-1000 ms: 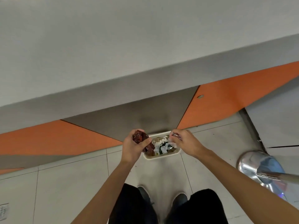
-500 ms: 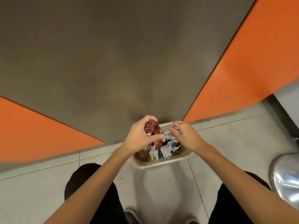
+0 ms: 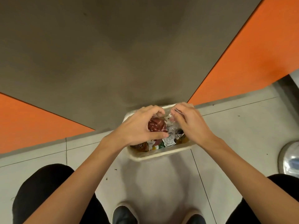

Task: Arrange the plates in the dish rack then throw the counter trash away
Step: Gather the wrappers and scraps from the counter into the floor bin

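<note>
Left hand (image 3: 137, 126) curled round crumpled dark-red foil wrapper (image 3: 156, 126), right over beige rectangular trash bin (image 3: 161, 155), 12 o'clock from my shoes (image 3: 124, 215). Right hand (image 3: 192, 125) pinching clear crinkly plastic scrap (image 3: 172, 121) at bin's 1 o'clock.

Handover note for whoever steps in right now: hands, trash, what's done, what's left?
Left hand grips a crumpled red wrapper above the beige bin.
Right hand pinches clear plastic above the same bin.
The bin stands on the floor, with other wrappers inside.
Done: trash carried to the bin; plates and rack not in view.
Left: drop both pieces in.
</note>
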The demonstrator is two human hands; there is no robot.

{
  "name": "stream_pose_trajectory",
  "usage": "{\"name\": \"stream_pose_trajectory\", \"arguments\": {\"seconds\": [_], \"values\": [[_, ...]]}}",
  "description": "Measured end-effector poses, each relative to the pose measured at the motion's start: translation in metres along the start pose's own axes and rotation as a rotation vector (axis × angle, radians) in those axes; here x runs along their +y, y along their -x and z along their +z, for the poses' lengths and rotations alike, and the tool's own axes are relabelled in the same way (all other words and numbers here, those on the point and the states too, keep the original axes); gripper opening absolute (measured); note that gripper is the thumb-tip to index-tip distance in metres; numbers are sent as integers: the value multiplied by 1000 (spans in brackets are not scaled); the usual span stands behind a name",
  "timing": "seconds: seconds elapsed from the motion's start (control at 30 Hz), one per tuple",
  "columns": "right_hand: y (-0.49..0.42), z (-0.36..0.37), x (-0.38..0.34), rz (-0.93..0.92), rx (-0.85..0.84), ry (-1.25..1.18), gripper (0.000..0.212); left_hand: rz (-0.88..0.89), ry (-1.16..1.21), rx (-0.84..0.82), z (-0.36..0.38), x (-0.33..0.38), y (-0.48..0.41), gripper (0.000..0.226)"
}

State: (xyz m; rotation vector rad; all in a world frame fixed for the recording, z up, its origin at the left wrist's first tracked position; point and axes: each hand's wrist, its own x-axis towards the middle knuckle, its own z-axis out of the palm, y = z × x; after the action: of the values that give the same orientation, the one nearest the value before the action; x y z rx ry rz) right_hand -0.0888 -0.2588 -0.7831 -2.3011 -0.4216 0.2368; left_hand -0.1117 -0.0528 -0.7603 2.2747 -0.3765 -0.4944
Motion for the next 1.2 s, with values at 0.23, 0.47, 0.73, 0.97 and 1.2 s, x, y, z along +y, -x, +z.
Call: {"name": "stream_pose_trajectory", "arguments": {"seconds": [0.23, 0.47, 0.73, 0.97, 1.2], "values": [[-14, -22, -6, 24, 163, -92, 33, 34, 28, 26, -6, -1, -2, 55], [-15, -14, -25, -45, 72, -205, 30, -50, 331, 343, -2, 21, -15, 9], [-19, -4, -18, 230, 42, -529, 48, -116, 585, 345, 7, 28, -23, 35], [-16, -3, -20, 359, -74, -409, 61, -103, 480, 271, 20, 29, -20, 58], [-17, -1, -18, 492, -146, -542, 56, -118, 376, 345, 22, 28, -24, 30]]}}
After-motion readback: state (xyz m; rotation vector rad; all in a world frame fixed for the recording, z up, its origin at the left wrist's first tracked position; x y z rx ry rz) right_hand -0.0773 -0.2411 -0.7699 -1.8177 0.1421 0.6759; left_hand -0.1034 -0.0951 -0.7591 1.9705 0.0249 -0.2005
